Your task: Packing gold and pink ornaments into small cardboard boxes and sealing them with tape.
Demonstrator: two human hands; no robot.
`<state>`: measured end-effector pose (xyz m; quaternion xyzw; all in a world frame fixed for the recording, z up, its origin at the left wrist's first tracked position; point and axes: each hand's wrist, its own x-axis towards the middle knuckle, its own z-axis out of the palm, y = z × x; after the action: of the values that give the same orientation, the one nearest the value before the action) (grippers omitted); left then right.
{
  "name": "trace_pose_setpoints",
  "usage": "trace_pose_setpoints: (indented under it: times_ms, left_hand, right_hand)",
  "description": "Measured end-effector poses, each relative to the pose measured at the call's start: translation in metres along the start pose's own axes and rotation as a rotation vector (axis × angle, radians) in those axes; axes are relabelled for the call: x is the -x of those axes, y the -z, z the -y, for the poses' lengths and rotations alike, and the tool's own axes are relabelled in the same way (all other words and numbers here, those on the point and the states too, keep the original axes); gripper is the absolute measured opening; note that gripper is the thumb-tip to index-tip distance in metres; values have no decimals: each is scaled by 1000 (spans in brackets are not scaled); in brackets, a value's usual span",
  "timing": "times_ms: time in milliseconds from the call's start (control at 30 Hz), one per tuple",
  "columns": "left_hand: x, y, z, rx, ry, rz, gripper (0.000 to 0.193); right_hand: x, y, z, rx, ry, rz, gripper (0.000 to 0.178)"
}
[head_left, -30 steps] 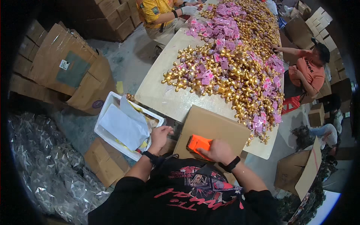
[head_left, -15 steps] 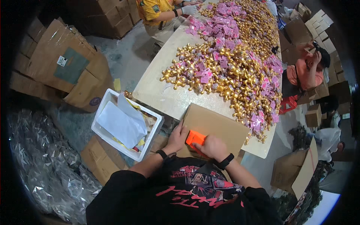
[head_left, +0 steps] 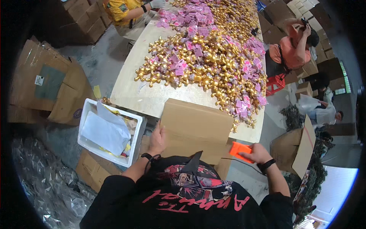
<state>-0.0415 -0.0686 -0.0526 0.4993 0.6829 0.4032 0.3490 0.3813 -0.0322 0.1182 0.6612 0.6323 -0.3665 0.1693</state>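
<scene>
**Right of the cardboard box (head_left: 198, 118), an orange tool (head_left: 239, 149) in the right hand (head_left: 259, 154)**

The orange tool is held clear of the box's side, just beside its lower right corner. Its long axis runs mostly left to right, sloping slightly down toward the right hand, and its free end points left, at the box. The right fingers are closed around the other end, with the thumb along the upper face; the fingers underneath are hidden.

The left hand (head_left: 157, 140) lies against the box's left side, fingers pointing away from the body. Part of them is out of sight, so how far they curl cannot be told.

The box's long axis also runs left to right, dipping toward the right. It overlaps the near end of the tabletop (head_left: 127, 97) in view; what it rests on is hidden. Beyond it are heaped gold trinkets (head_left: 225, 80) with pink cards (head_left: 179, 70) among them. Left of the box, a white tub (head_left: 136, 141) holds a white sheet (head_left: 105, 131).
</scene>
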Motion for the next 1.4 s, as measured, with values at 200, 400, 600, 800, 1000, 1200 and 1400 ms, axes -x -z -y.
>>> trace_pose_setpoints:
  times_ms: [200, 400, 600, 800, 1000, 1200, 1400]
  left_hand:
    - [0, -1, 5, -43, -31, 20, 44]
    - [-2, 1, 0, -99, 89, 72, 43]
    - [-2, -3, 3, -125, 91, 50, 43]
    - [-23, 1, -18, -126, 45, 95, 41]
    - [-83, -4, -28, -208, -26, 126, 43]
    - [-152, 7, -11, -366, -195, 346, 50]
    - [-173, -31, -82, -682, -81, 545, 50]
  right_hand:
    - [-20, -1, -30, 148, -102, 43, 60]
    - [-69, -29, -44, 212, -10, 14, 65]
    - [-94, -45, -20, 177, 58, -16, 73]
    - [-107, -24, -7, 220, -26, 166, 75]
    - [-118, -27, -12, 126, -21, 217, 82]
    - [-100, -48, 19, -657, -129, 755, 47]
    - [-107, -96, 57, -782, 44, 900, 28]
